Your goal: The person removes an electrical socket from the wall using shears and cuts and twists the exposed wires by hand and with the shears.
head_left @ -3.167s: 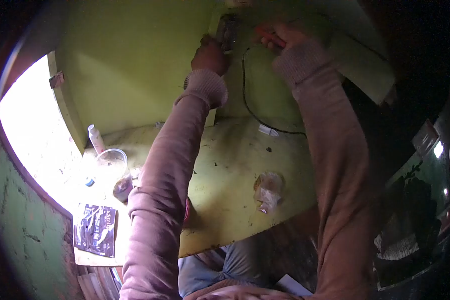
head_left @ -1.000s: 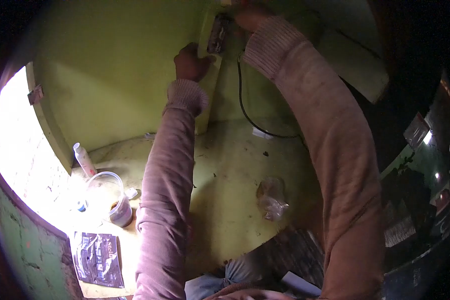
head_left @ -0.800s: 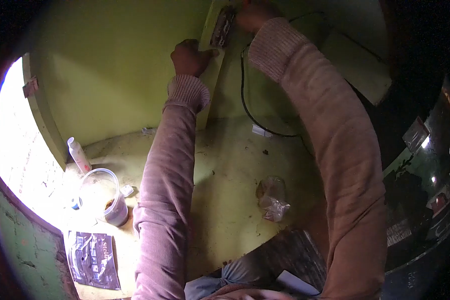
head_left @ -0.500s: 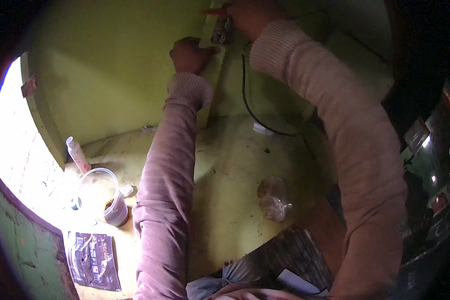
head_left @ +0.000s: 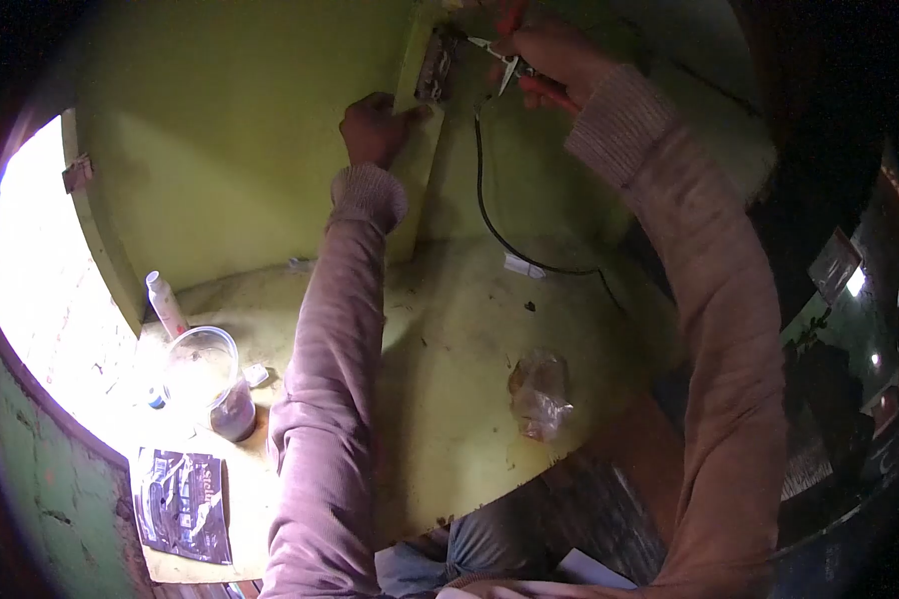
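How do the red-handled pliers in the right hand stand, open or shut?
Open: the pliers in the right hand show their metal jaws apart and their red handles spread.

Both arms raised and reaching forward, in dusty-pink fabric sleeves with ribbed cuffs. Left arm: long, nearly straight reach, sleeve creased along the forearm. Left hand: bare, back of the hand to the viewer, fingers bent, thumb out toward the right; fingertips hidden from where I stand. Right arm: bowed outward, forearm slanting up and inward. Right hand: bare, a little higher than the left and apart from it, fingers curled in a grip. Blue-grey denim-clad legs visible low, between the arms.
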A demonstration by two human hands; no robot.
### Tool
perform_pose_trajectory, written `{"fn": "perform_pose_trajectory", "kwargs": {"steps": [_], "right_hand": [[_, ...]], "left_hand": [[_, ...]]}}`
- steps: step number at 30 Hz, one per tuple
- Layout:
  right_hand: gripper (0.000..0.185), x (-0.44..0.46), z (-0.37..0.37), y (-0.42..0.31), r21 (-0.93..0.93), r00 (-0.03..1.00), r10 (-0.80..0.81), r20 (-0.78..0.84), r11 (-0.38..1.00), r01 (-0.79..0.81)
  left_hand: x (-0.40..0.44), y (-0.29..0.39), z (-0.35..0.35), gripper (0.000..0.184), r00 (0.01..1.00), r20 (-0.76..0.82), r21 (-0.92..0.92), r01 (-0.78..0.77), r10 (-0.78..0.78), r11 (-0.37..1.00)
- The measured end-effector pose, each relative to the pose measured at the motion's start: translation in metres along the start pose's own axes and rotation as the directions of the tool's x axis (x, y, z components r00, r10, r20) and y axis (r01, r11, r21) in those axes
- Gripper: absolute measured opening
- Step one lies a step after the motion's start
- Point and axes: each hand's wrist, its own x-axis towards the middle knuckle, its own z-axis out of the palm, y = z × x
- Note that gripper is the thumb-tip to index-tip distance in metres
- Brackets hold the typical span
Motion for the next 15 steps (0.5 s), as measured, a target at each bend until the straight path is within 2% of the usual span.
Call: {"fn": "perform_pose_trajectory", "kwargs": {"steps": [1,2,4,5,7,8,10,13,15], "right_hand": [[0.028,-0.001,0.003,-0.002,0.19,0.999,0.022,0.027,0.981,-0.027],[0.028,0.002,0.004,-0.001,0.191,1.0,0.016,0.026,0.981,-0.021],[0.028,0.015,0.01,0.006,0.314,0.981,-0.162,0.103,0.942,0.122],[0.028,0.032,0.012,0.013,0.315,0.981,-0.161,0.107,0.941,0.12],[0.029,0.07,0.017,0.026,0.178,0.985,-0.165,0.054,0.972,0.153],[0.029,0.064,0.02,0.019,0.175,0.985,-0.164,0.057,0.973,0.152],[0.027,0.046,0.025,-0.002,0.215,0.994,-0.107,-0.035,0.97,0.112],[0.026,0.05,0.025,-0.002,0.268,0.995,-0.097,-0.027,0.958,0.101],[0.025,0.048,0.024,-0.008,0.247,0.997,-0.069,-0.036,0.966,0.076]], "left_hand": [[0.002,-0.003,0.001,0.061,1.0,0.012,-0.062,0.004,-0.003,0.998],[0.003,-0.002,0.0,0.061,1.0,0.006,-0.06,0.001,-0.001,0.998],[0.001,-0.002,0.0,0.062,0.998,0.036,-0.064,0.053,-0.051,0.997],[0.003,-0.006,0.002,0.062,0.998,0.037,-0.061,0.057,-0.055,0.996],[0.005,-0.017,0.008,0.061,0.999,0.01,-0.087,-0.048,0.049,0.995],[0.003,-0.014,0.005,0.061,0.999,0.01,-0.089,-0.044,0.045,0.995],[-0.002,-0.002,-0.003,0.059,0.999,0.028,-0.104,0.049,-0.046,0.993],[0.0,-0.005,-0.002,0.058,0.996,0.074,-0.183,0.068,-0.055,0.981],[-0.001,-0.004,-0.001,0.057,0.995,0.064,-0.173,0.087,-0.076,0.981]]}}
